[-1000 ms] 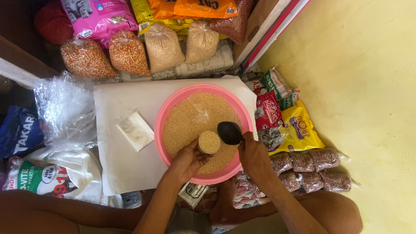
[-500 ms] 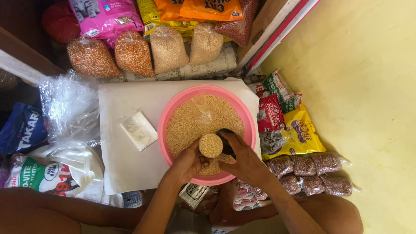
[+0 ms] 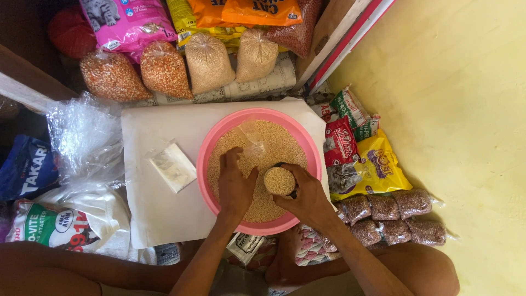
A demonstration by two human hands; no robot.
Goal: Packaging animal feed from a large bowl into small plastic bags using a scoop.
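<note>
A pink basin (image 3: 307, 140) full of small tan grain (image 3: 276, 145) stands on a white board (image 3: 159, 208). My right hand (image 3: 307, 200) holds a small round cup (image 3: 280, 181) heaped with grain over the basin's near right part. My left hand (image 3: 234, 186) rests palm down on the grain just left of the cup, fingers together. A clear plastic bag (image 3: 253, 140) lies on the grain beyond both hands.
A small flat plastic packet (image 3: 173, 167) lies on the board left of the basin. Bags of grain (image 3: 208, 63) and corn (image 3: 163, 68) line the back. Crumpled clear plastic (image 3: 82, 137) and feed sacks (image 3: 60, 225) sit left; pet food packets (image 3: 370, 170) and small brown bags (image 3: 394, 216) sit right.
The grain-filled cup passed from my left hand to my right hand, and the dark scoop seen earlier is out of sight. My left hand dropped flat onto the grain.
</note>
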